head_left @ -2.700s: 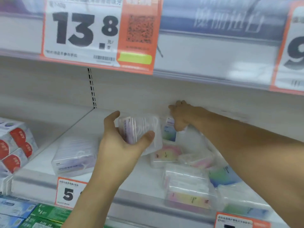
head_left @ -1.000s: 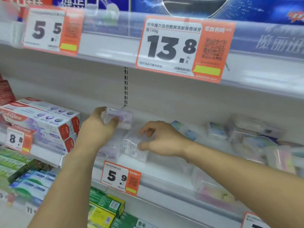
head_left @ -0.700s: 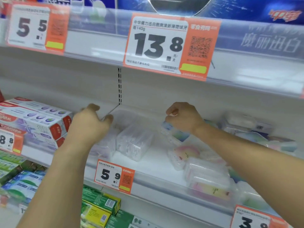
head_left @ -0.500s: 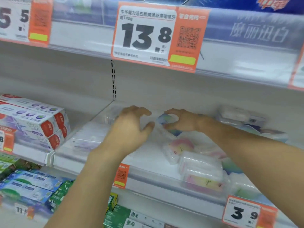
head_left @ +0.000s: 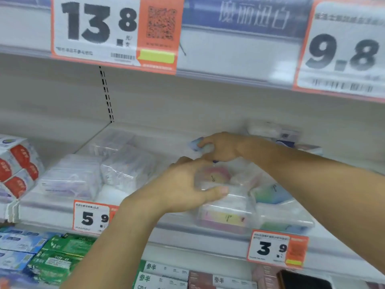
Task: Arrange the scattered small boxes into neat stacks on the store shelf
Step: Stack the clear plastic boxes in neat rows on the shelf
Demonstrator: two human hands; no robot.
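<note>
Left hand (head_left: 183, 184) grips pink box (head_left: 212, 177) from the loose pile on the shelf (head_left: 166, 226), thumb under it, likely to lift it. Right hand (head_left: 220, 147) pinches blue box (head_left: 196, 143) near the back wall, probably next for stacking.

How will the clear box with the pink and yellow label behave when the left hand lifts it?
The clear box looks like rigid plastic, so probably stiff and light. Its glossy faces may be slippery. The left hand grips it across its sides, which should hold it.
</note>
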